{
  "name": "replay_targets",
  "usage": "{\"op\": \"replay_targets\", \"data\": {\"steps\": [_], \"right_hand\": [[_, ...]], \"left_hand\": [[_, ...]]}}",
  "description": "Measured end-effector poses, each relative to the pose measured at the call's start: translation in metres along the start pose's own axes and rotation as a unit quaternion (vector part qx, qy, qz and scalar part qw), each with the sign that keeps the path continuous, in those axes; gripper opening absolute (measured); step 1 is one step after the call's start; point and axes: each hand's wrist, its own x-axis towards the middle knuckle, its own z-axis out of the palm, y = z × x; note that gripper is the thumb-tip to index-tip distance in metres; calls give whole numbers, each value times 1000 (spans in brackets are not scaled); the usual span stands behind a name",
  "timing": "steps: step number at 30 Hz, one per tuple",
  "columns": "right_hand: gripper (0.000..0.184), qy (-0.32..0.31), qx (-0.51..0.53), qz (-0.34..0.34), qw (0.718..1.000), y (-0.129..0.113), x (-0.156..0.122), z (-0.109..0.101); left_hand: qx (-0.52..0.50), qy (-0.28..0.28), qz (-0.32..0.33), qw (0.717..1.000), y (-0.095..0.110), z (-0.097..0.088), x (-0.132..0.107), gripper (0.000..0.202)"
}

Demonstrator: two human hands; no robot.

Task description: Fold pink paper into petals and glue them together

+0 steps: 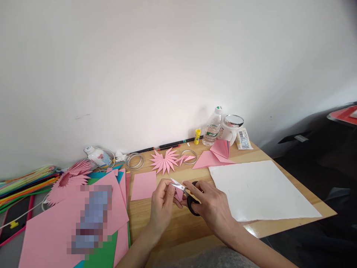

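Between my hands is a small folded piece of pink paper, partly hidden by fingers. My left hand is closed on its left side, thumb on top. In my right hand are scissors with black handles, the silver blades pointing left over the paper. Just left of my left hand lies a flat pink paper square. Behind my hands sit a pink folded-paper fan with pointed petals and a few small folded pink pieces.
A large white board covers the right of the wooden table. Along the wall stand a yellow glue stick, a water bottle and a white mug. Stacked coloured paper fills the left, near metal rings.
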Motion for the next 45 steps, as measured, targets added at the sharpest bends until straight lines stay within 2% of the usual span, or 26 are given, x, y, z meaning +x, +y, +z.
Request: {"op": "replay_targets", "data": {"steps": [16, 35, 45], "right_hand": [[48, -27, 21, 6, 999, 1, -2, -1], [46, -51, 23, 8, 998, 3, -3, -3], [44, -44, 40, -4, 998, 2, -3, -2]], "left_hand": [[-7, -12, 12, 1000, 4, 0, -1, 21], [-14, -16, -14, 1000, 9, 2, -1, 24], [-12, -15, -6, 1000, 11, 2, 0, 23]]}}
